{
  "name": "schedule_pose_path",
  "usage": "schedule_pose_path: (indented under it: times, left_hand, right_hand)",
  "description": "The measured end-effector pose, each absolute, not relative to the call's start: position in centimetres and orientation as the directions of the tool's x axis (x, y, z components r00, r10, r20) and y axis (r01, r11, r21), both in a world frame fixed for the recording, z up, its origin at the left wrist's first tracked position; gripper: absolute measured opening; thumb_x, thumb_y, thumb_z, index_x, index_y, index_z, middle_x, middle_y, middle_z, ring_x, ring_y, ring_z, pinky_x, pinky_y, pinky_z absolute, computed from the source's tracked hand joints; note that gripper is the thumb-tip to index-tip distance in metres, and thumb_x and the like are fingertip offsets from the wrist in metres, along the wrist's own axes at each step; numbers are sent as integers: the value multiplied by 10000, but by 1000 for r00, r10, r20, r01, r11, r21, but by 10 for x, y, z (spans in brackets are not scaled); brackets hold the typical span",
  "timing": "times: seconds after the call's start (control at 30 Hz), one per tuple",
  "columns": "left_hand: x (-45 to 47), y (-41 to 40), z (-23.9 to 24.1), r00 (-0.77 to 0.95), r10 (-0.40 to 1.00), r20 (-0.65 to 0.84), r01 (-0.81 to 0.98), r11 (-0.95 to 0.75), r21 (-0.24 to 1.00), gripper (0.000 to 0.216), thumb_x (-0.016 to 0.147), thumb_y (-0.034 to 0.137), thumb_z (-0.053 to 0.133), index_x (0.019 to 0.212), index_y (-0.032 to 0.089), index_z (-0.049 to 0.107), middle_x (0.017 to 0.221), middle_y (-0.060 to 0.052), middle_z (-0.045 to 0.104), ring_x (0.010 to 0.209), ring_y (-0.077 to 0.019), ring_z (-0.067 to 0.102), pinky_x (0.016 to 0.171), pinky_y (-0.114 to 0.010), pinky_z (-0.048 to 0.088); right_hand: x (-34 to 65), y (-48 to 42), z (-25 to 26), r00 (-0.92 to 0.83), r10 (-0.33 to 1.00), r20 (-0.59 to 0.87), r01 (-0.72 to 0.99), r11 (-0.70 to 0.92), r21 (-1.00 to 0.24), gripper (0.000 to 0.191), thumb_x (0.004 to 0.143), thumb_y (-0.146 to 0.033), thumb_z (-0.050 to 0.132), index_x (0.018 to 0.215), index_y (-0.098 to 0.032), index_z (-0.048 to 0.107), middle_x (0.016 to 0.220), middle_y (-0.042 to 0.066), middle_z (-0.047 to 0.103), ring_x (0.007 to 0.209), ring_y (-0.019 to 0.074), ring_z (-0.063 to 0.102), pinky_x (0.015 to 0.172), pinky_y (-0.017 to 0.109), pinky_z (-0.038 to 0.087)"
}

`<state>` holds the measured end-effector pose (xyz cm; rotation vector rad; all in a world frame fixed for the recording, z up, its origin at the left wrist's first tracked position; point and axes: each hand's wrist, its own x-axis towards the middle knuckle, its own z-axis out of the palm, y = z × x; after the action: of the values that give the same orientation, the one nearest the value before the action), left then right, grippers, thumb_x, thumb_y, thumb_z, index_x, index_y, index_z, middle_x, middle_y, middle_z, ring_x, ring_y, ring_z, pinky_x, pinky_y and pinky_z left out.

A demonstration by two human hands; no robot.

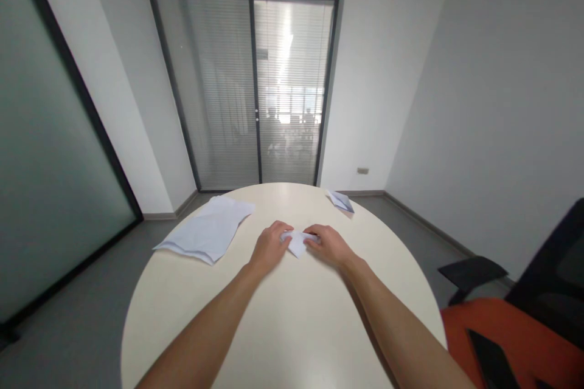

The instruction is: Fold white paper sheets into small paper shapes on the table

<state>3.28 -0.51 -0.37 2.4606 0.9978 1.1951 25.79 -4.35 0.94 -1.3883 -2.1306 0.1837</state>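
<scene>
A small folded piece of white paper (297, 245) is held between both hands over the middle of the round table, one corner pointing toward me. My left hand (272, 247) pinches its left end, thumb on the near side and fingers behind. At the right end, my right hand (329, 244) grips the paper in the same way, with the fingertips partly hidden by the folds. To the left lies a stack of white paper sheets (210, 228) with curled edges. Another folded paper piece (341, 201) rests near the far right rim.
The round cream table (292, 328) fills the lower middle. An orange chair (520, 340) with black armrests stands close at its right, a dark flat object (493, 358) on the seat. Beyond the table is a glass partition (246, 91) with blinds.
</scene>
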Motion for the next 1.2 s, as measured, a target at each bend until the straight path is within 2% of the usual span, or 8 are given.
schedule_pose_path:
  times: [0.1, 0.2, 0.33, 0.47, 0.7, 0.97, 1.07, 1.2]
  left_hand:
    - [32, -6, -2, 415, 648, 639, 501, -749, 433, 212, 904, 145, 608, 1094, 220, 665, 1082, -23, 703, 1003, -188, 645, 920, -337, 483]
    - [31, -7, -1, 421, 622, 660, 536, -758, 371, 125, 921, 183, 620, 1014, 219, 696, 987, -19, 729, 944, -192, 650, 888, -351, 478]
    - [30, -9, 2, 450, 585, 675, 552, -776, 305, 121, 897, 139, 649, 933, 228, 721, 973, -7, 736, 945, -189, 636, 868, -350, 464]
    - [28, -9, 4, 488, 608, 626, 589, -759, 278, 148, 895, 144, 647, 909, 244, 756, 1013, -15, 737, 974, -197, 625, 886, -364, 458]
    - [25, -9, 3, 656, 653, 379, 583, -757, 295, 200, 890, 150, 611, 937, 248, 778, 1015, -29, 754, 972, -215, 631, 917, -356, 476]
    - [24, -10, -3, 685, 626, 373, 553, -780, 292, 248, 883, 175, 557, 996, 237, 769, 1154, -46, 725, 1055, -223, 625, 990, -362, 476]
    - [24, -10, -4, 685, 623, 377, 543, -782, 306, 262, 858, 156, 569, 1021, 225, 762, 1237, -59, 703, 1127, -236, 609, 1021, -370, 464]
    - [24, -7, -6, 706, 582, 404, 468, -811, 351, 272, 827, 118, 576, 989, 227, 766, 1168, -61, 729, 1150, -233, 601, 1021, -351, 466]
  right_hand:
    - [258, -42, 13, -280, 818, 502, 811, 482, -333, 145, 918, -256, 607, 1016, -214, 705, 987, 48, 748, 894, 207, 671, 829, 328, 468]
    - [257, -43, 15, -291, 750, 593, 829, 508, -236, 103, 933, -242, 607, 972, -217, 699, 950, 57, 744, 895, 214, 657, 846, 351, 452]
    - [256, -43, 15, -343, 704, 622, 823, 545, -163, 115, 896, -166, 636, 971, -222, 704, 961, 59, 741, 930, 221, 640, 848, 356, 441]
    - [253, -43, 12, -404, 731, 550, 802, 572, -170, 181, 906, -190, 614, 1033, -237, 735, 1026, 62, 743, 971, 226, 643, 876, 359, 452]
    - [249, -49, 9, -418, 850, 320, 795, 513, -323, 237, 872, -196, 573, 1000, -237, 768, 994, 48, 736, 954, 206, 654, 879, 307, 485]
    - [250, -48, 5, -464, 820, 334, 785, 556, -273, 352, 919, -340, 559, 1208, -203, 705, 1230, 116, 685, 1142, 260, 604, 1020, 396, 440]
    - [246, -49, 2, -444, 844, 302, 812, 521, -264, 432, 892, -293, 548, 1298, -173, 634, 1331, 133, 638, 1251, 285, 551, 1080, 438, 398]
    - [238, -53, 1, -421, 873, 246, 832, 480, -277, 591, 836, -203, 519, 1424, -146, 490, 1427, 159, 556, 1378, 297, 440, 1162, 514, 288]
